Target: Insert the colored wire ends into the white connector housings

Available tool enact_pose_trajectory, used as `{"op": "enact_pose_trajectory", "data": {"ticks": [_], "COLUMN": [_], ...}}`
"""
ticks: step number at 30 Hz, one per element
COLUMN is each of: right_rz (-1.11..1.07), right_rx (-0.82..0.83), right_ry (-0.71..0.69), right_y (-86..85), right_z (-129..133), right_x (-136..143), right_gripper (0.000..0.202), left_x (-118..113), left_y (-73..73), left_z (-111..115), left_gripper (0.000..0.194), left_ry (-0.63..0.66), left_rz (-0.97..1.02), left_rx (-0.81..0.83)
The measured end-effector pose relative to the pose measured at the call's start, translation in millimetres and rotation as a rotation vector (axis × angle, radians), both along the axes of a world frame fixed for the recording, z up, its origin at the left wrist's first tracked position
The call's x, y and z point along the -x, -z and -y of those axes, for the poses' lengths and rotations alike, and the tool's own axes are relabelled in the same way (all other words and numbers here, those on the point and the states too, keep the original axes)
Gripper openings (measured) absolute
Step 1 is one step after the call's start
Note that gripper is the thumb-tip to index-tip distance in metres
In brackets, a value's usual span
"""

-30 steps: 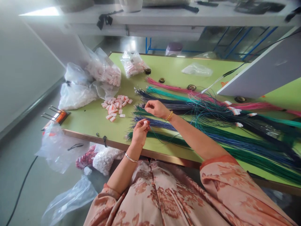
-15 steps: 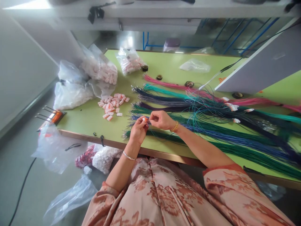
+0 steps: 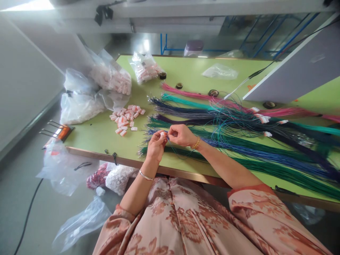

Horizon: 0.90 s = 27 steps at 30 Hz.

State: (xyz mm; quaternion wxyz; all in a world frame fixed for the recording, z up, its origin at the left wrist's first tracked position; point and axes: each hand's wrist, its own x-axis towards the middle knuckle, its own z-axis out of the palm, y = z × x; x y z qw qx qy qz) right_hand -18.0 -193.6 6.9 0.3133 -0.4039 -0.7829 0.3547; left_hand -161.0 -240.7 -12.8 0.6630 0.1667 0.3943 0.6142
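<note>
Between the thumb and fingers of my left hand (image 3: 156, 146) is a small white and orange connector housing (image 3: 163, 134). My right hand (image 3: 181, 135) is closed in a pinch just to its right, on a thin wire whose end meets the housing; how deep it sits inside cannot be made out. Both hands hover over the near bundles of blue wires (image 3: 225, 143) and green wires (image 3: 239, 161). Loose connector housings of the same kind (image 3: 124, 118) lie in a heap to the left, beyond my left hand.
Pink wires (image 3: 186, 91), teal wires (image 3: 186, 101) and dark wires (image 3: 180, 112) stretch rightward across the green table (image 3: 87, 141). Plastic bags of housings (image 3: 111, 78) stand at the back left. Tape rolls (image 3: 213, 93) lie behind the wires. A pronged orange holder (image 3: 63, 134) sits at the left edge.
The housing in my left hand has turned slightly, and my right fingertips have come a little closer to it. The camera view has shifted slightly.
</note>
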Motion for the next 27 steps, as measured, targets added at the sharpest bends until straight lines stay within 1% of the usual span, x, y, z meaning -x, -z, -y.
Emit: {"op": "enact_pose_trajectory", "data": {"ticks": [3, 5, 9, 12, 15, 17, 22, 25, 27], "right_rz": [-0.04, -0.026, 0.037, 0.105, 0.21, 0.243, 0.207, 0.297, 0.333], "right_rx": [0.062, 0.057, -0.023, -0.075, -0.147, -0.192, -0.174, -0.223, -0.232], "right_ry": [-0.017, -0.02, -0.027, -0.018, 0.028, 0.037, -0.021, 0.045, 0.044], "right_y": [5.3, 6.0, 0.9, -2.8, -2.2, -0.3, 0.6, -3.6, -8.1], "right_z": [-1, -1, 0, 3, 4, 3, -1, -3, -9], "right_x": [0, -3, -10, -8, -6, -7, -14, -14, -15], "right_gripper": [0.015, 0.015, 0.013, 0.014, 0.015, 0.014, 0.016, 0.015, 0.015], "left_x": [-5, -7, -7, -8, -11, -13, -15, -17, -17], "left_y": [0.3, -1.1, -4.7, -5.3, -4.9, -5.5, -9.5, -11.0, -10.9], "left_z": [0, 0, -4, -6, -7, -8, -13, -18, -22], "left_gripper": [0.031, 0.031, 0.03, 0.032, 0.034, 0.034, 0.034, 0.031, 0.029], "left_ry": [-0.043, -0.049, -0.031, -0.029, -0.055, -0.058, -0.012, -0.037, -0.026], "left_rz": [-0.052, -0.082, -0.093, -0.101, -0.135, -0.159, -0.147, -0.155, -0.161], "left_rx": [0.006, 0.013, -0.004, -0.003, 0.015, 0.013, 0.018, 0.023, 0.025]}}
